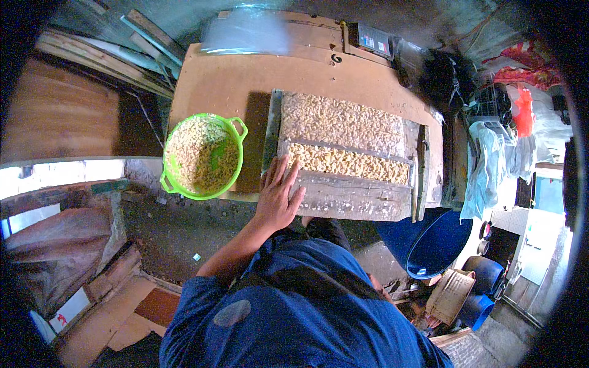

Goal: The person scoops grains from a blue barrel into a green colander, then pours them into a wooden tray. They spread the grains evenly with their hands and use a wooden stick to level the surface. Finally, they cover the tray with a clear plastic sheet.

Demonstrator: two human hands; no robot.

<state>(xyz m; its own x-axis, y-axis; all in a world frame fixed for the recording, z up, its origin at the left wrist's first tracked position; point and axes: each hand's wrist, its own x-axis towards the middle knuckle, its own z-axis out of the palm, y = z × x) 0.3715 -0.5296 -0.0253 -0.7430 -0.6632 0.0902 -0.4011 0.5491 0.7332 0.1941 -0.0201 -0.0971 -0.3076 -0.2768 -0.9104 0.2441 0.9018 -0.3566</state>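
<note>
My left hand [279, 195] rests with spread fingers on the near left corner of a weathered wooden frame [354, 195] and grips nothing. Pale beans or split kernels fill the frame. Across the far part they lie under a clear plastic sheet [340, 117]; a nearer strip of bare beans [349, 162] shows between wooden slats. Left of the frame stands a lime-green plastic colander [241, 158], with loose pale beans [186, 147] around its sides and some green bottom showing. My right hand is out of view; only a bit of that forearm shows beside my dark blue shirt.
The frame and colander stand on a brown board table [216, 73]. At its far side lie clear plastic sheets [246, 34], a small dark hook-shaped item [336, 58] and a dark box [375, 39]. A large blue barrel [432, 244] stands right of my legs, near hanging plastic bags [481, 165].
</note>
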